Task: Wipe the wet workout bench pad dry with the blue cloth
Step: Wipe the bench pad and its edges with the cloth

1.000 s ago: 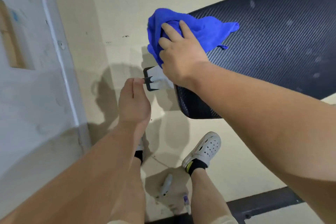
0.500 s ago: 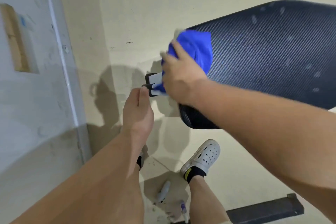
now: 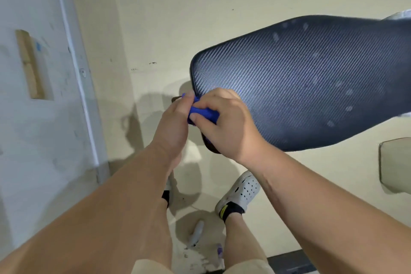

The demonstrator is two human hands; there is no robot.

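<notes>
One pad (image 3: 311, 87) is here, with one cloth (image 3: 203, 113) and two hands, left hand (image 3: 171, 127) and right hand (image 3: 226, 127), at its near corner. Below the pad are two shoes (image 3: 241, 192) and one bottle (image 3: 196, 232).

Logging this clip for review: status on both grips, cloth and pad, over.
Left grip and right grip both pinch the bunched blue cloth at the near corner of the bench pad. Droplets scattered on it. Nothing blocking the wipe.

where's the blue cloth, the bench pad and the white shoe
blue cloth (image 3: 205, 114), head view, the bunched fold that shows
bench pad (image 3: 300, 87), head view, middle of its textured top
white shoe (image 3: 241, 192), head view, perforated upper
</notes>
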